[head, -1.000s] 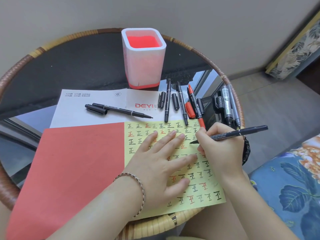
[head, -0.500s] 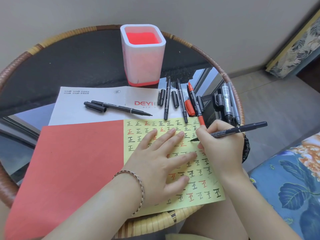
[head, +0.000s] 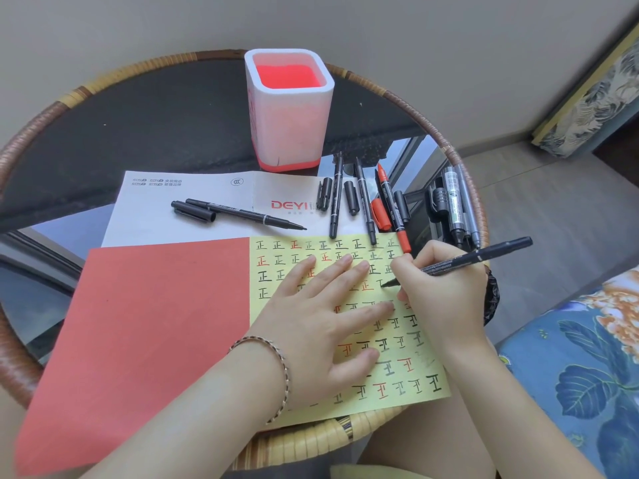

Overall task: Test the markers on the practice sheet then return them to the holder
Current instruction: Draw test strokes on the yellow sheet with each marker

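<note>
A marker is being tested on the yellow practice sheet while the other hand pins the paper down.

The left hand [head: 325, 312] lies flat with fingers spread on the practice sheet [head: 276, 267], probably to stop it sliding. The right hand [head: 439, 292] has its fingers curled tight around a black marker [head: 473, 259], tip touching the sheet among rows of written characters. Uncapped markers [head: 363, 202] and loose caps lie just beyond the sheet's far edge, one more marker [head: 242, 214] to the left. The holder [head: 290, 133] stands at the far side, apparently empty.
</note>
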{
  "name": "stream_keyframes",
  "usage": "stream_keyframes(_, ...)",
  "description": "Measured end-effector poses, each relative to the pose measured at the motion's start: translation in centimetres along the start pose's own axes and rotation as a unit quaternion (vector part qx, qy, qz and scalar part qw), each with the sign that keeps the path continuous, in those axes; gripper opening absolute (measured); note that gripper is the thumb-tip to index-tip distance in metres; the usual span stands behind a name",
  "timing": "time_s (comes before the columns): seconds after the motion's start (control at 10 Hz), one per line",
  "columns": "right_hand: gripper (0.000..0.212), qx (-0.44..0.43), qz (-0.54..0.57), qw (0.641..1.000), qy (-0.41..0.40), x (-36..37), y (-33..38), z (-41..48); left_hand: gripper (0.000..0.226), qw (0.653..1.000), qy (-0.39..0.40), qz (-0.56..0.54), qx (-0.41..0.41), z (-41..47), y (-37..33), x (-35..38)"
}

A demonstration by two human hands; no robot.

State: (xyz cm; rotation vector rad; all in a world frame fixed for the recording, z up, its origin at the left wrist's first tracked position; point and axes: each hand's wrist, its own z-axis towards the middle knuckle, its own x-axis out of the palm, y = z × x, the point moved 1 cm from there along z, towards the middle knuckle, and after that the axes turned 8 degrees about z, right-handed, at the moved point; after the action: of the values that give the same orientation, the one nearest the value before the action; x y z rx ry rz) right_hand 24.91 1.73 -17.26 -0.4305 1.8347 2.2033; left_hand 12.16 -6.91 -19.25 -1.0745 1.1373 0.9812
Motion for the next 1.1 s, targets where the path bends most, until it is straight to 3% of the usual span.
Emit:
stream_keyframes(0.9, 0.027, -0.023, -0.020, 0.999, 0.021, 0.04, -0.01, -0.06, 0.046, 1.000, -0.002, 0.006, -0.002, -0.02, -0.07, -0.17)
stream_keyframes(1.1, 0.028, -0.010, 0.001, 1.000, -0.008, -0.16, -0.53, 0.15, 0.044, 1.000, -0.001, 0.004, -0.004, 0.02, -0.08, -0.15)
